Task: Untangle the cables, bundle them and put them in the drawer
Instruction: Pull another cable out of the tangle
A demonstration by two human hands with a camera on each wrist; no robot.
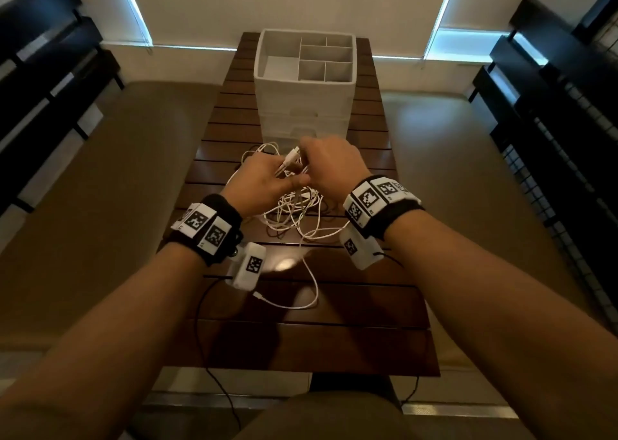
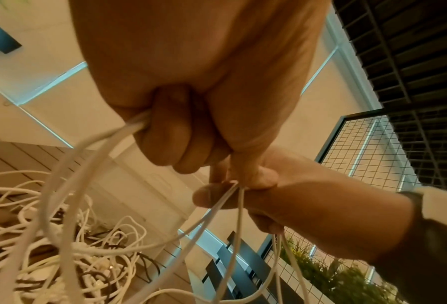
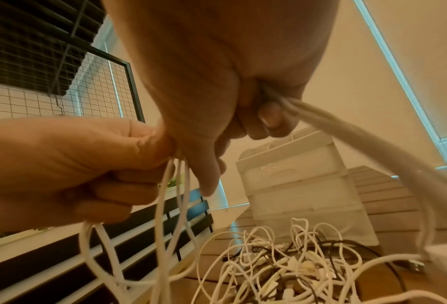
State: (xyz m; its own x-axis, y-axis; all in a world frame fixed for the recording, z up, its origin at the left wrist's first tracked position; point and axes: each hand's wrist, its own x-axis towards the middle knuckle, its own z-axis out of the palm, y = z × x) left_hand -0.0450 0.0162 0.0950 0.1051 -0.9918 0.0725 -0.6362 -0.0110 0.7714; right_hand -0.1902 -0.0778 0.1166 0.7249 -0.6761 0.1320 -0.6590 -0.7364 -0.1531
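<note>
Nearest us, one loose white cable end is trailing across the near boards of the slatted wooden table, curling back up toward the pile. Just beyond it, the tangle of white cables is lying mid-table, with a few dark strands mixed in. Above that heap the two hands are meeting: the left hand is curling its fingers round several white strands, and the right hand is pinching strands right against the left thumb while also gripping a thicker white lead in its curled fingers. Connector ends are poking up between both hands. Farther back, the white drawer unit is standing on the far half of the table, its drawer fronts looking closed.
</note>
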